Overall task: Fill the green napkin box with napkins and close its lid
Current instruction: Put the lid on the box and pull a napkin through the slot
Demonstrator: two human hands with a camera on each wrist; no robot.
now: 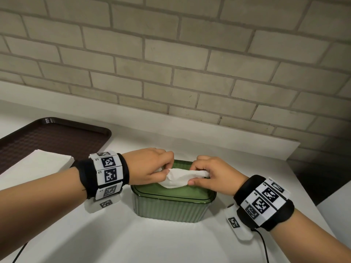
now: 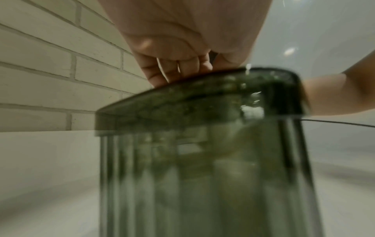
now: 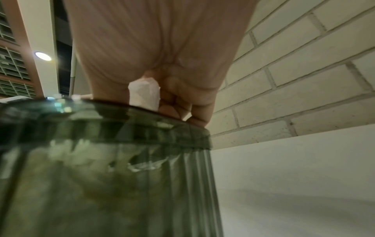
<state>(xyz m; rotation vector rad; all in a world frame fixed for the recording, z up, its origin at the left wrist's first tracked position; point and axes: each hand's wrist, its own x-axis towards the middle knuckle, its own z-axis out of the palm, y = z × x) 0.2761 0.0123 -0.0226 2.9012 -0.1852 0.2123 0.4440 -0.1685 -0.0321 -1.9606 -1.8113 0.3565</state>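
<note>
The green ribbed napkin box (image 1: pixel 171 207) stands on the white counter with its lid (image 1: pixel 190 192) on top. A white napkin (image 1: pixel 180 178) sticks up out of the lid. My left hand (image 1: pixel 152 168) pinches the napkin's left end and my right hand (image 1: pixel 210 177) pinches its right end, both just above the lid. The right wrist view shows the napkin (image 3: pixel 145 94) between curled fingers over the box (image 3: pixel 105 184). In the left wrist view the fingers (image 2: pixel 174 69) curl above the box (image 2: pixel 202 176); the napkin is hidden there.
A stack of white napkins (image 1: pixel 38 168) lies at the left on a dark brown tray (image 1: pixel 57 133). A brick wall (image 1: pixel 171 54) runs behind the counter. The counter's right edge (image 1: pixel 303 186) drops off near my right wrist. Cables trail by both forearms.
</note>
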